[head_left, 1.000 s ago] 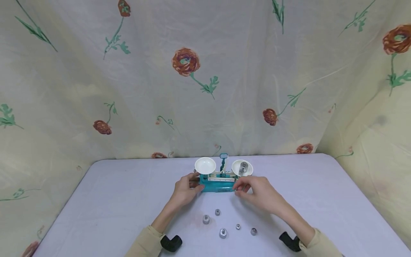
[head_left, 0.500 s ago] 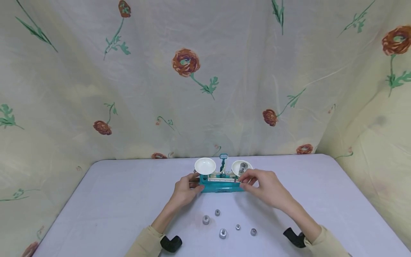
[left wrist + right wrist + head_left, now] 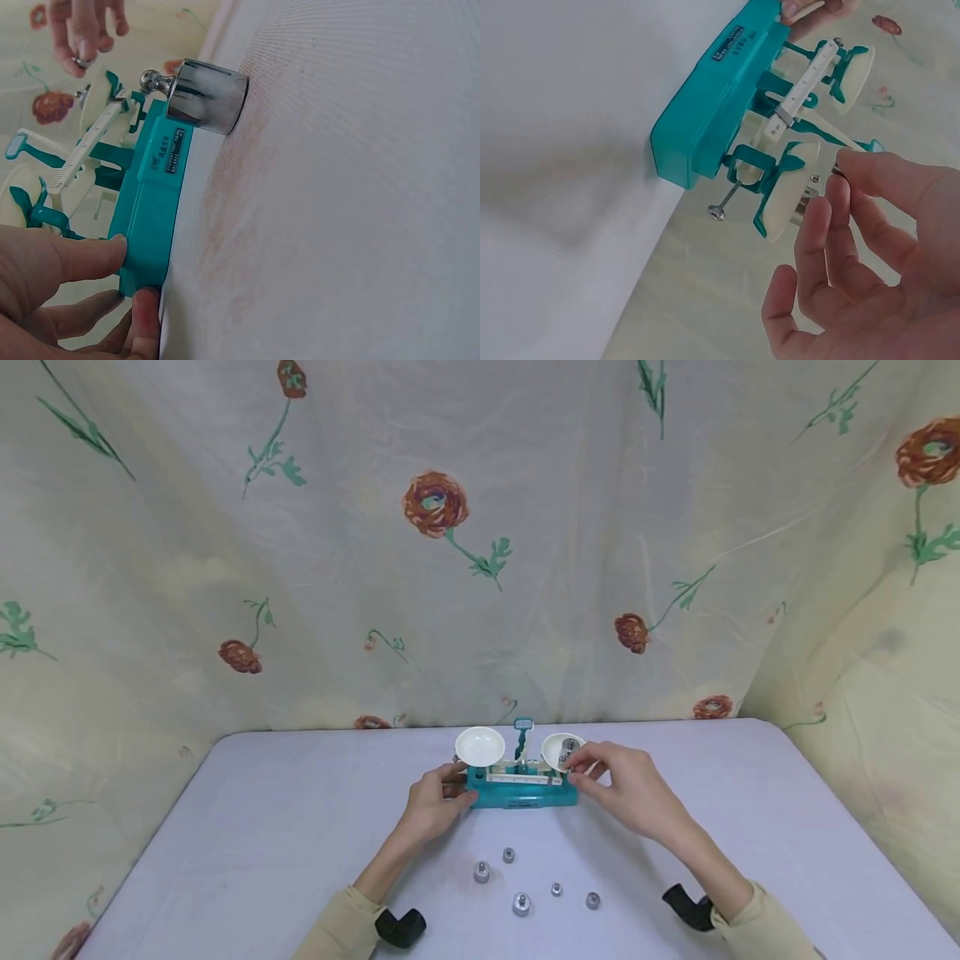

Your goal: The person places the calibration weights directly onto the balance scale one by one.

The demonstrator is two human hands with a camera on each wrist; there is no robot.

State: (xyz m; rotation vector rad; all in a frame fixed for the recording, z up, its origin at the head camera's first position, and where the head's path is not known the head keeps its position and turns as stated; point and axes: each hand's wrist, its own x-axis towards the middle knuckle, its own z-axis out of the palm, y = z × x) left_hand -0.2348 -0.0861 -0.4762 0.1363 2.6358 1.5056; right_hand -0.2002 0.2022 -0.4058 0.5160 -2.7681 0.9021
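Note:
A teal balance scale (image 3: 521, 796) with two white pans stands near the table's far edge. My left hand (image 3: 435, 802) grips the left end of its base, thumb in front and fingers curled behind. My right hand (image 3: 626, 785) is at the right pan (image 3: 552, 750), thumb and fingertips pinching a small metal weight (image 3: 838, 171), mostly hidden by the fingers. Metal weights (image 3: 570, 747) lie in that pan, partly behind the fingertips. The left pan (image 3: 480, 747) holds nothing. A sliding rider (image 3: 784, 115) sits near the right end of the white beam (image 3: 806, 84).
Several knobbed metal weights stand on the white table in front of the scale, among them a larger one (image 3: 521, 904) and a small one (image 3: 557, 889). A flower-patterned curtain (image 3: 337, 568) hangs behind the table.
My right hand has moved up and right, from the right end of the scale's base to the right pan, uncovering the beam's end. The left hand keeps its grip.

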